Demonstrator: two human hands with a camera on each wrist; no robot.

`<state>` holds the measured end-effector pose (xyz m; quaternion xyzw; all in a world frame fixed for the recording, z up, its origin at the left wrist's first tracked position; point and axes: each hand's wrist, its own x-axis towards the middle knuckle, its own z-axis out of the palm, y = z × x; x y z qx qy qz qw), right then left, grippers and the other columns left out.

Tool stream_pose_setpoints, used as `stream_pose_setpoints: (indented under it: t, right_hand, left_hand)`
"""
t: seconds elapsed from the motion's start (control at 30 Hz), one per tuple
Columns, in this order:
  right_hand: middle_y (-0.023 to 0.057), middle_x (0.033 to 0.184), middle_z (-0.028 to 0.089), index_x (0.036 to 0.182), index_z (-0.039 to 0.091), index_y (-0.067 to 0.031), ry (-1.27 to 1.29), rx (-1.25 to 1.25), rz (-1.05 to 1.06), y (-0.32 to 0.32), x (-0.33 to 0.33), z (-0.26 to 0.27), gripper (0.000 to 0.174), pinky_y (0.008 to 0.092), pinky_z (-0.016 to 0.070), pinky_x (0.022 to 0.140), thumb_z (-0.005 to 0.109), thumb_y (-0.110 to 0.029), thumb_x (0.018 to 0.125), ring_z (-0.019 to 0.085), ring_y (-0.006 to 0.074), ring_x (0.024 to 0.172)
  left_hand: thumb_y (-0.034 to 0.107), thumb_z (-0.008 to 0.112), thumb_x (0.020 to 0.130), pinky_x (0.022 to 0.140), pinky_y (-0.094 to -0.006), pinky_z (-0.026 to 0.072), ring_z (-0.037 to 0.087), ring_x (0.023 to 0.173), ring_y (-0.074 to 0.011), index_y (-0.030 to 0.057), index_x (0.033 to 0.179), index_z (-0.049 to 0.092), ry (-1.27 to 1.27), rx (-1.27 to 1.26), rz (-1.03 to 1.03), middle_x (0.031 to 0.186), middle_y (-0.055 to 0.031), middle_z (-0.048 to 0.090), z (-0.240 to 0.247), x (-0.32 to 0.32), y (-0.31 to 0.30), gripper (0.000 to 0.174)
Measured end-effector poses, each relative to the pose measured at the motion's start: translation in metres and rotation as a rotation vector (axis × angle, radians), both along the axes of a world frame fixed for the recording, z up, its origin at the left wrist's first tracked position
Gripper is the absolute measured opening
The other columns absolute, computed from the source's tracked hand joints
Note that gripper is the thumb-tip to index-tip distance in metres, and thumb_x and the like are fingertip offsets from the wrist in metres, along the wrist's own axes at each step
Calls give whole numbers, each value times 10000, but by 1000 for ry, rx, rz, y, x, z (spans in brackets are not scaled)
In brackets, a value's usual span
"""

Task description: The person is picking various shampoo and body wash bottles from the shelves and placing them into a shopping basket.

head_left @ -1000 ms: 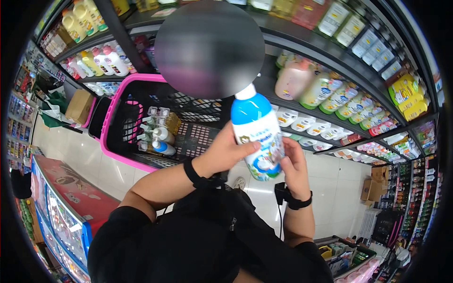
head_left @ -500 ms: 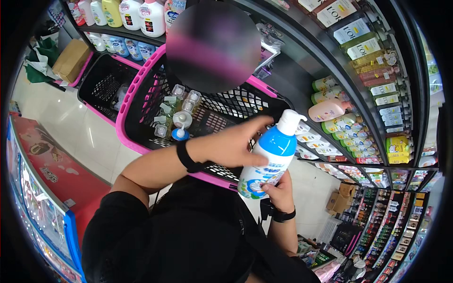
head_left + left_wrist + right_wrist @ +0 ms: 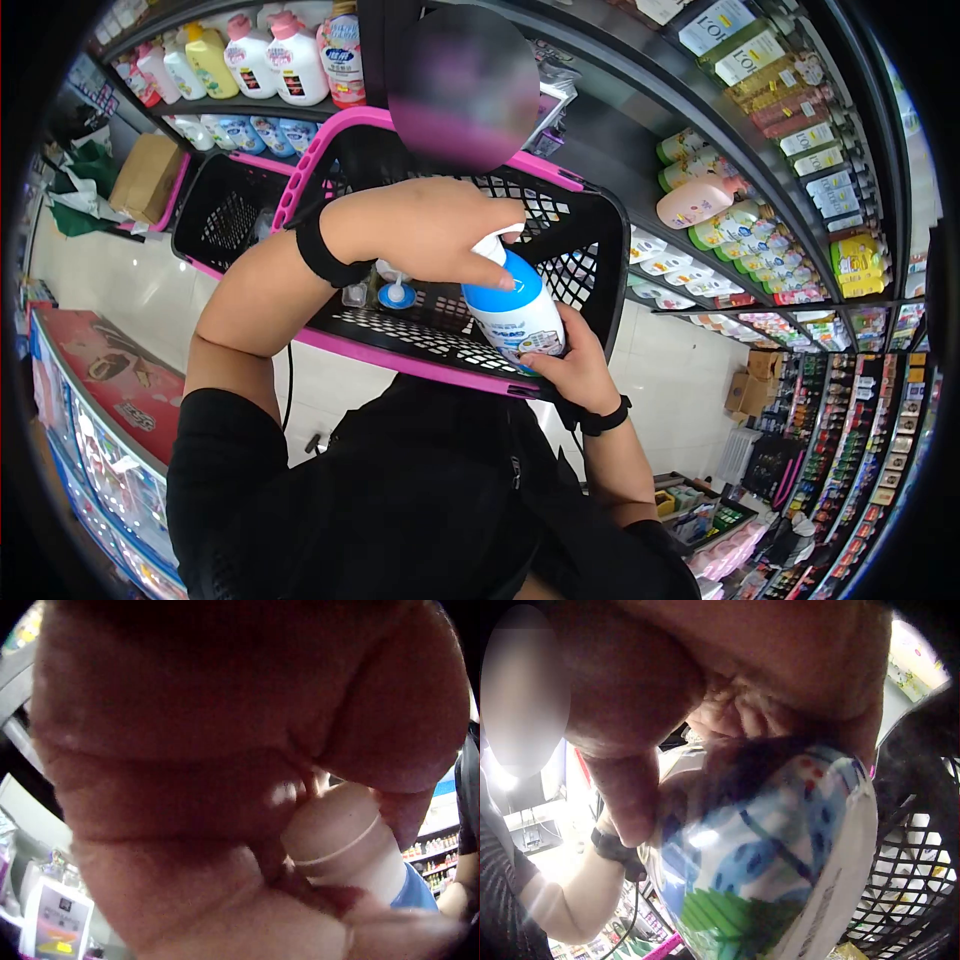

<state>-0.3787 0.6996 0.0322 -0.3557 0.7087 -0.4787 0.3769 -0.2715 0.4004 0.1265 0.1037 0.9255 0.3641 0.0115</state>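
Both hands hold a white pump bottle [image 3: 520, 325] with a blue shoulder, tilted with its top to the left over the pink-rimmed black shopping basket [image 3: 420, 374]. My left hand [image 3: 430, 230] grips it from above around the white pump top [image 3: 341, 832], fingers wrapped close to the collar in the left wrist view. Lower down, my right hand [image 3: 580, 362] holds the body near the base, thumb across the front. The patterned lower end of the bottle shows large in the right wrist view. Inside the basket stands another blue-and-white pump bottle [image 3: 397, 294]; my left forearm hides most things beside it.
A second black basket [image 3: 225, 215] and a cardboard box [image 3: 147, 180] sit at the left. Shelves of bottles [image 3: 700, 203] curve along the back and right. A red-topped display case [image 3: 110, 370] stands at the lower left.
My left hand has gone from the bottle's side up to its pump top. The bottle has shifted left over the basket and now leans left instead of right. My right hand keeps its hold low down.
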Motion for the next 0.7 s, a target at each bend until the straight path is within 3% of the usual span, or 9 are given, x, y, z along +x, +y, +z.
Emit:
stream_pose_setpoints:
  t: [0.13,0.17,0.27,0.3,0.4,0.57,0.7]
  right_hand:
    - [193,1179,655,1353,500,27,144,54,-38,-7,-1,6,721,362,513,929,854,-132,745,658,278,1074]
    - [223,1245,626,1381,476,19,271,109,15,-10,-6,7,778,411,493,981,862,-152,728,628,358,1129]
    - [240,1317,581,1396,467,12,750,77,4,-4,-12,3,803,457,454,1033,862,-173,722,567,416,1197]
    - [258,1341,556,1399,458,25,715,74,-17,0,-11,10,794,464,433,1063,857,-152,736,523,440,1251]
    - [246,1336,560,1395,464,15,726,108,-78,25,-5,8,761,455,445,1050,839,-142,752,538,431,1235]
    - [216,1287,583,1307,558,-15,682,187,-193,70,20,-18,590,458,457,1020,796,-153,785,551,413,1193]
    - [167,1193,620,1204,633,-29,816,156,-186,74,33,-33,485,449,463,997,796,-153,764,576,365,1139]
  left_hand:
    - [415,738,848,663,-479,500,664,766,-406,50,1011,619,28,-4,29,797,-180,670,-6,-18,6,417]
    - [415,739,845,658,-479,498,664,761,-407,53,998,620,46,-34,48,788,-180,668,-11,-24,10,411]
    - [418,725,845,672,-486,513,667,766,-410,47,964,612,52,-232,113,792,-184,674,-33,-43,23,405]
    - [416,719,848,679,-492,517,669,770,-410,44,958,609,42,-288,115,799,-187,677,-46,-50,26,403]
    - [392,697,866,706,-514,529,682,794,-410,32,964,592,-110,-417,108,835,-205,695,-75,-68,32,387]
    - [362,700,873,726,-519,539,695,815,-410,18,1033,569,-136,-451,155,855,-211,707,-204,-88,1,402]
    - [343,711,872,759,-513,556,701,860,-412,17,1071,556,-221,-547,220,891,-221,717,-270,-88,-15,413]
